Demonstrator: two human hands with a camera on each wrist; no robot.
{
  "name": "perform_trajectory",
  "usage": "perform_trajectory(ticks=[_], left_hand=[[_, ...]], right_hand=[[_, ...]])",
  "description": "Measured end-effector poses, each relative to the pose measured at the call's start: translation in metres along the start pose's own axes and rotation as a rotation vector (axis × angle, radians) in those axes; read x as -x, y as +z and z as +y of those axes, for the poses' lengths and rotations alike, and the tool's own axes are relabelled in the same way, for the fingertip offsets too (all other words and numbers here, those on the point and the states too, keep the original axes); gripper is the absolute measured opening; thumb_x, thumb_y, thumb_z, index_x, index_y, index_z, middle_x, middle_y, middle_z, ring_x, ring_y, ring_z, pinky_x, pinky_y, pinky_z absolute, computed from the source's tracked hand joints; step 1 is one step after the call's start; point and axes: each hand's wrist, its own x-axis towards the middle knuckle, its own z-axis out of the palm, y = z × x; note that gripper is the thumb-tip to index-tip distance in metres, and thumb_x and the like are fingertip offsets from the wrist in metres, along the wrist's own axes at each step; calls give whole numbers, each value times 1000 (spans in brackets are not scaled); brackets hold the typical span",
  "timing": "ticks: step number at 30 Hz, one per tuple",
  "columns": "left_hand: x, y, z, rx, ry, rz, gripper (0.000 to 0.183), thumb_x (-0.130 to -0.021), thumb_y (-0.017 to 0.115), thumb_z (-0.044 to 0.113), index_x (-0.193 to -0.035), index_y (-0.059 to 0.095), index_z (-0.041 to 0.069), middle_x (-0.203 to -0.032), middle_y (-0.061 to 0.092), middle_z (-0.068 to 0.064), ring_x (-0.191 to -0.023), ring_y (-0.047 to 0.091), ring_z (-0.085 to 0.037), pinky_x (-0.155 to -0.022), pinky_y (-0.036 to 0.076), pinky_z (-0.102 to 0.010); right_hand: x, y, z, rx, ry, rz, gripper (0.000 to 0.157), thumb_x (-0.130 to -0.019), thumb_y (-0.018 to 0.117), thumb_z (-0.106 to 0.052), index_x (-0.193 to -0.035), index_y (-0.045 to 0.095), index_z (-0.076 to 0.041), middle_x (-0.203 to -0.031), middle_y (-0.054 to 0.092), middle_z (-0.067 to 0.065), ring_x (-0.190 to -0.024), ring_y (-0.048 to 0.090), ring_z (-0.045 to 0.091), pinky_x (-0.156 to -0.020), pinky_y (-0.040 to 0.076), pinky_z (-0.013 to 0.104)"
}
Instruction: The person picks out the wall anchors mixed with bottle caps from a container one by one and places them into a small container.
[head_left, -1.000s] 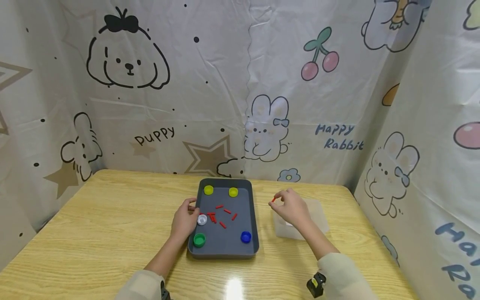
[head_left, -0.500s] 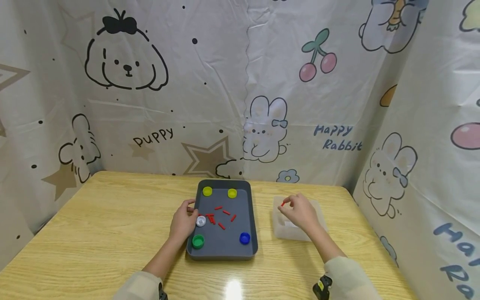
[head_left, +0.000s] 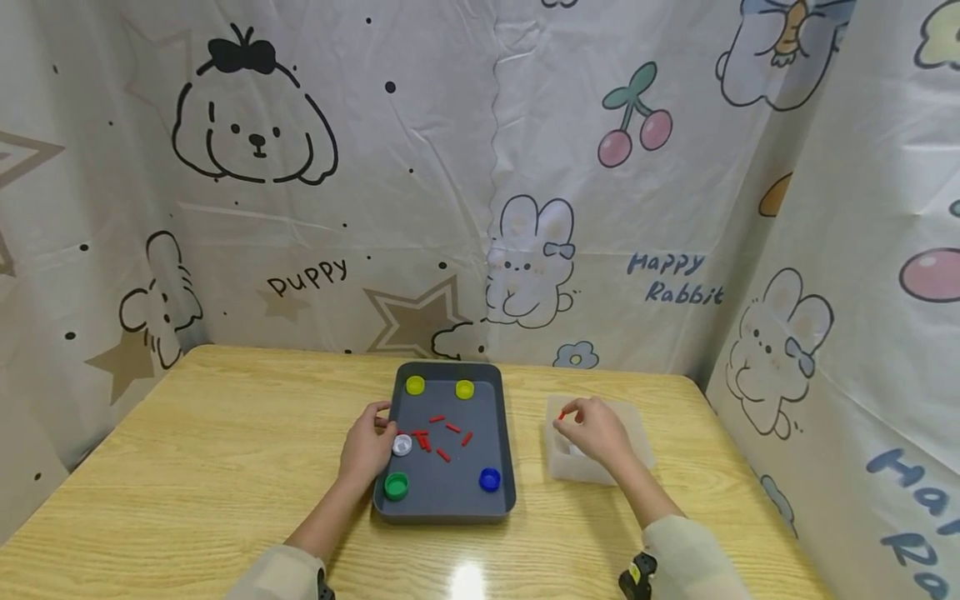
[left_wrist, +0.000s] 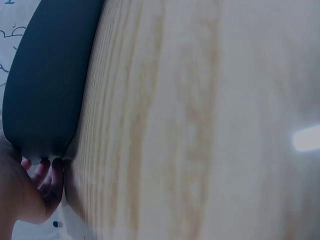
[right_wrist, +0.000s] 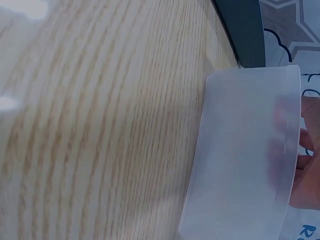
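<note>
A dark grey tray (head_left: 465,500) lies on the table, with several short red sticks (head_left: 453,427) scattered in it. My left hand (head_left: 366,446) grips the tray's left side, its fingers against the outer wall in the left wrist view and its thumb by the rim. Beside that thumb, inside the tray, is a small white round cap (head_left: 402,445). To the right, my right hand (head_left: 596,432) pinches one red stick (head_left: 562,415) between thumb and fingertips over a translucent box (head_left: 558,467). In the right wrist view the box wall (right_wrist: 240,150) partly veils the fingers.
Inside the tray, two yellow caps (head_left: 465,389) sit at the far end, with a green cap (head_left: 396,486) near left and a blue cap (head_left: 490,479) near right. A patterned curtain (head_left: 420,167) hangs behind the wooden table (head_left: 225,433).
My right hand has moved right with the red stick, from the box's left edge to over the box, then lowered slightly. The left hand stays at the tray.
</note>
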Motion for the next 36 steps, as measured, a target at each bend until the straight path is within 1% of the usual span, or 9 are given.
perform_trajectory(ticks=[6,12,16,22,28,36], left_hand=[[0,2,-2,0,1,-3,40,-91,53,17,-131,49,9,-107,62,-15,-92,58,-27,-75,45,-40],[-1,1,-3,6,9,0,40,-91,53,16,-130,50,9,-106,62,-15,-90,59,-26,-73,45,-38],[-1,1,-3,9,11,2,40,-91,54,16,-130,50,9,-105,62,-15,-89,59,-26,-72,45,-37],[0,1,-2,8,9,1,40,-91,54,17,-130,50,9,-105,62,-15,-89,59,-26,-71,45,-36],[0,-1,-1,9,5,0,40,-91,52,18,-131,50,10,-107,62,-16,-92,59,-27,-74,45,-38],[0,-1,0,1,-4,-15,40,-92,51,18,-131,48,10,-110,61,-16,-95,58,-28,-76,46,-40]], right_hand=[[0,2,3,-3,7,-18,32,-82,67,-29,-104,68,-5,-89,61,9,-76,53,18,-61,41,30],[1,-2,5,-23,21,-23,32,-83,67,-28,-104,68,-5,-92,61,11,-78,54,20,-63,42,31],[2,-3,6,-32,23,-15,31,-82,68,-28,-103,68,-4,-91,61,11,-78,53,20,-63,41,31],[1,-1,8,-46,38,-32,35,-82,67,-28,-107,67,-4,-92,60,11,-79,54,20,-65,42,32],[0,-5,4,-53,36,-20,35,-84,66,-27,-109,66,-4,-96,61,13,-84,56,23,-69,45,36],[-1,-11,-4,-59,20,-3,34,-84,65,-30,-109,66,-5,-101,63,14,-87,58,24,-69,46,38]])
